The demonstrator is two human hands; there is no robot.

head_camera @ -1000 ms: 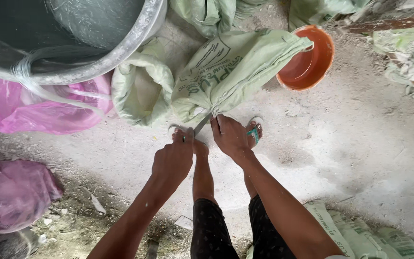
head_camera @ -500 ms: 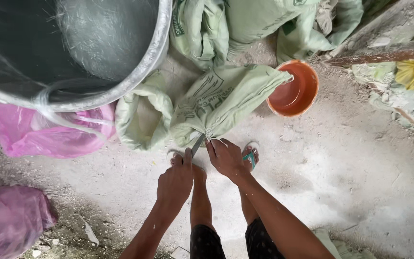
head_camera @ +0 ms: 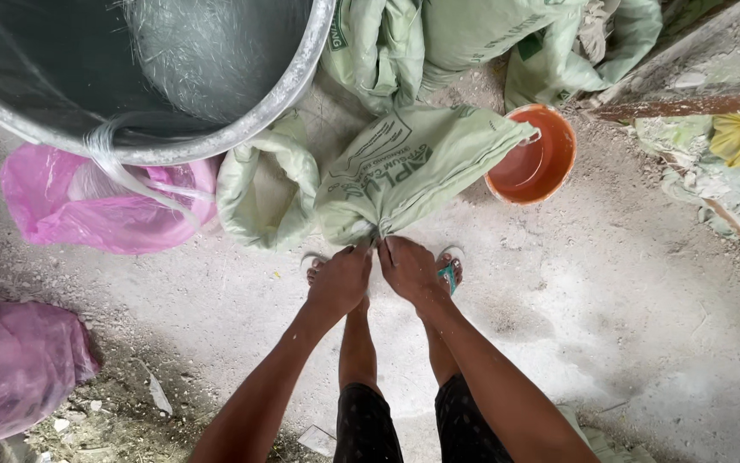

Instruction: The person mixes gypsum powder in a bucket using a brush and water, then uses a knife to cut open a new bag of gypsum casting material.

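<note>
Both arms reach straight down, the left hand (head_camera: pixel 341 280) and right hand (head_camera: pixel 407 268) side by side, knuckles up, each clenched on the gathered neck of the pale green sack (head_camera: pixel 408 167). The sack lies on the dusty floor just beyond the fingers, slanting away to the right. Past its far end sits an orange bowl (head_camera: pixel 534 157), nothing showing in it. Up left of the hands looms a big metal drum (head_camera: pixel 142 73); a pink plastic bag (head_camera: pixel 99 204) lies beneath it.

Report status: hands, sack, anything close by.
Left hand and right hand both gripping gathered neck of green sack. Orange bowl touching sack's far end.
</note>
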